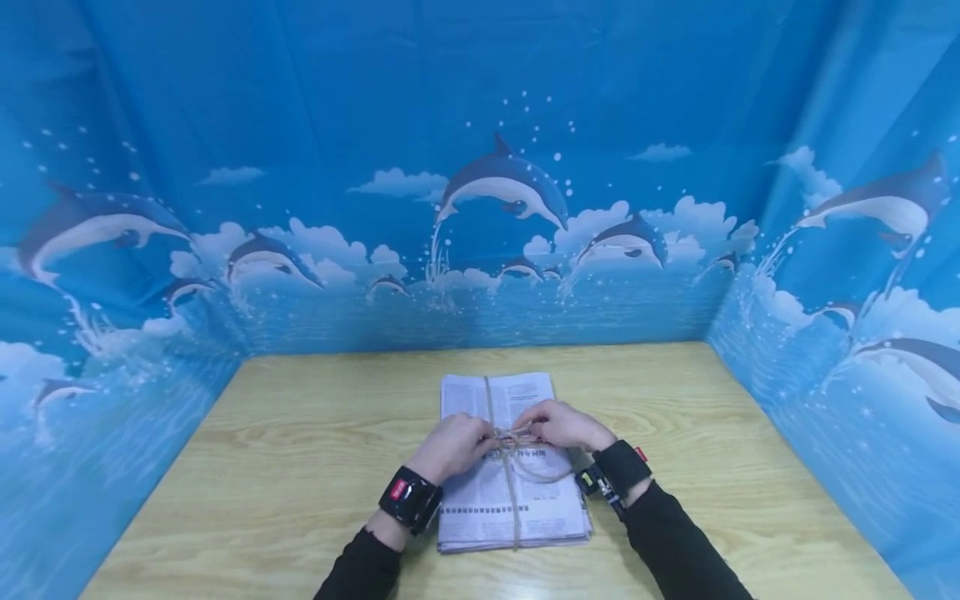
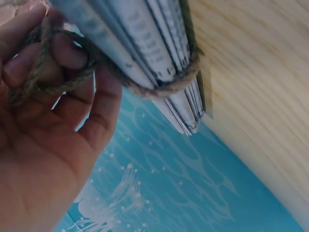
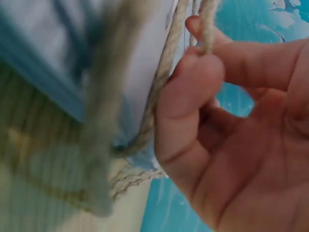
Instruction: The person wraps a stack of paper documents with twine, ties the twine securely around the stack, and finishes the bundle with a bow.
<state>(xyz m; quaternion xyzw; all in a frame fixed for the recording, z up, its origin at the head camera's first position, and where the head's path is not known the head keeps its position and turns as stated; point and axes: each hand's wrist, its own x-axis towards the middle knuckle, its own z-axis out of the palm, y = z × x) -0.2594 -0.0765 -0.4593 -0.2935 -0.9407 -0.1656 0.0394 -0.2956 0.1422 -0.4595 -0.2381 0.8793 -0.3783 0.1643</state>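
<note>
A stack of newspapers [image 1: 480, 492] lies on the table, with brown twine [image 1: 514, 510] running lengthwise over its top and also crosswise. My left hand [image 1: 452, 446] pinches the twine near the crossing at the middle of the stack. In the left wrist view, a loop of twine [image 2: 33, 82] hangs about the fingers of that hand, and another strand wraps the stack's side edge. My right hand [image 1: 567, 427] pinches a strand close by, just right of the crossing. The right wrist view shows this strand [image 3: 208, 29] between thumb and fingers. A loose curve of twine droops over the paper below.
The wood-grain table [image 1: 300, 467] extends to both sides of the stack. Blue curtains [image 1: 337, 167] printed with dolphins and clouds stand along the back and both sides. Each wrist wears a black band [image 1: 411, 497] with a red tag.
</note>
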